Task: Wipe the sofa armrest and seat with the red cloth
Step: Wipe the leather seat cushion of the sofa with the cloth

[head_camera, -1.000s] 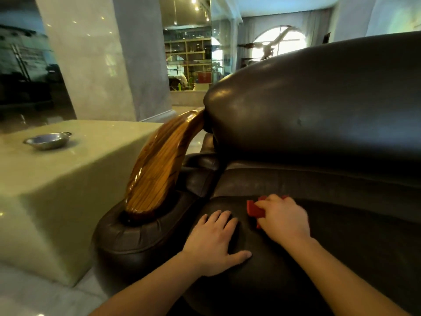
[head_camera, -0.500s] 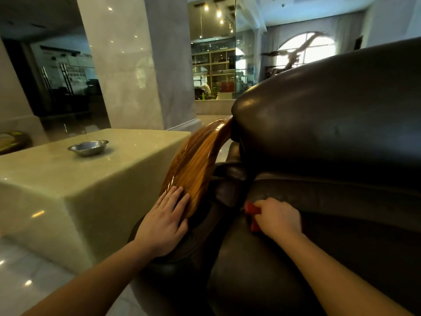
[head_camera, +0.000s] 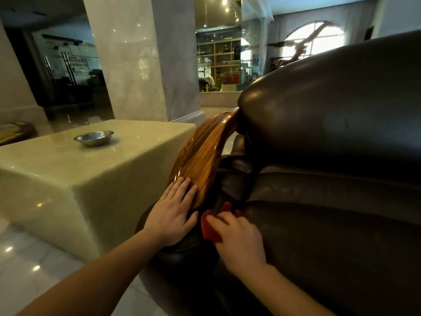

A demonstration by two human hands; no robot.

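A dark brown leather sofa (head_camera: 330, 179) fills the right half of the view, its rounded backrest rising above a wide seat cushion (head_camera: 341, 247). To its left stands a pale green polished stone block serving as a desk (head_camera: 75, 183), set on a glossy light floor. Behind the desk rises a broad marble pillar (head_camera: 127, 58).

The sofa's armrest (head_camera: 200, 153) is topped by a curved, glossy panel of striped wood that sweeps down from the backrest toward the front, with padded leather below it.

The left hand (head_camera: 172, 215) lies flat and open, fingers together and stretched along the lower end of the wooden panel, palm on the leather roll beneath; it holds nothing.

The right hand (head_camera: 237, 238) presses down with its fingers curled over the red cloth (head_camera: 210, 228), pinning it in the crease where the seat cushion meets the inner side of the armrest. The cloth shows at the fingertips and to the left of the hand, just beside the left hand's thumb.

A small shallow metal bowl (head_camera: 93, 137) sits on the desk top, well apart from both hands.
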